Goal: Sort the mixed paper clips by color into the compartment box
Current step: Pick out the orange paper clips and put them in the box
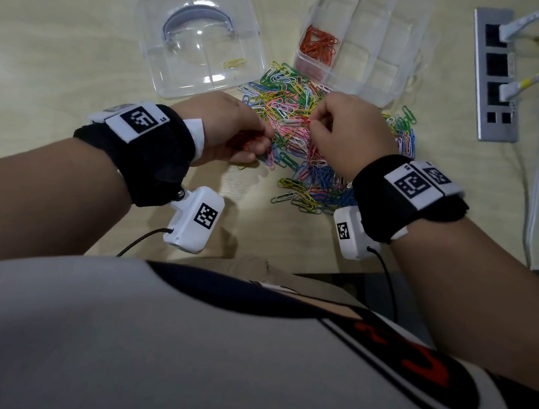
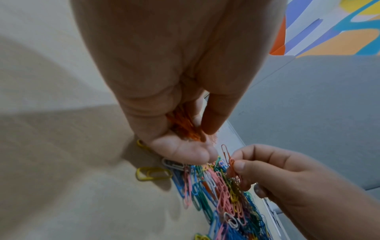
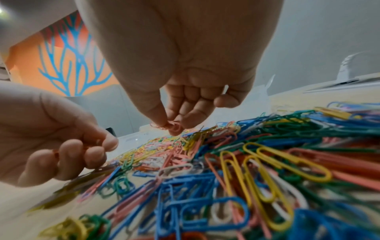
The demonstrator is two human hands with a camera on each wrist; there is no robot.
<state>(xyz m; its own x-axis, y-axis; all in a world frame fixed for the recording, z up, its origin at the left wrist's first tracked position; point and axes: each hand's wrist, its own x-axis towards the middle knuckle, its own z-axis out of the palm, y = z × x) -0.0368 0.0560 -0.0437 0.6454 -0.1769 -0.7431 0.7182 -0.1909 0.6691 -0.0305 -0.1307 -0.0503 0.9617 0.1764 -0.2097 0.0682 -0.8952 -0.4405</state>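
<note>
We see our right hand [image 1: 349, 133] above the middle of the mixed paper clips [image 1: 303, 142], which lie in a loose heap on the pale worktop [image 1: 64, 39]; its thumb and first finger are narrow and pinch one or two red clips [image 2: 228, 160] by the end, while the other fingers [image 3: 195, 97] are curled into the palm; the pinched clips stand just above the heap, and we cannot tell if they still touch it. Our left hand [image 1: 232, 132] is just beside the right fingers, on their left, with its fingers [image 3: 90, 154] curled around a small bunch of red clips [image 2: 183, 126] kept in the palm; the tips of both hands are very near each other, but apart. Under and in front of the fingers the heap shows blue, green, yellow, pink, white and red clips, all tangled; a few yellow clips [image 2: 152, 173] lie alone at the edge of the heap, just below the left fingertips. Beyond the right fingers stands the clear compartment box [image 1: 366, 49], touching the far edge of the heap; its nearest left compartment holds a pile of sorted red clips [image 1: 319, 44], and what the other compartments hold we cannot tell. Beyond the left fingers lies a clear lid [image 1: 201, 38] with a handle, flat on the worktop, and one yellow clip [image 1: 234, 62] on it or inside it; farther right of the box is a grey socket strip [image 1: 498, 74] with white plugs.
</note>
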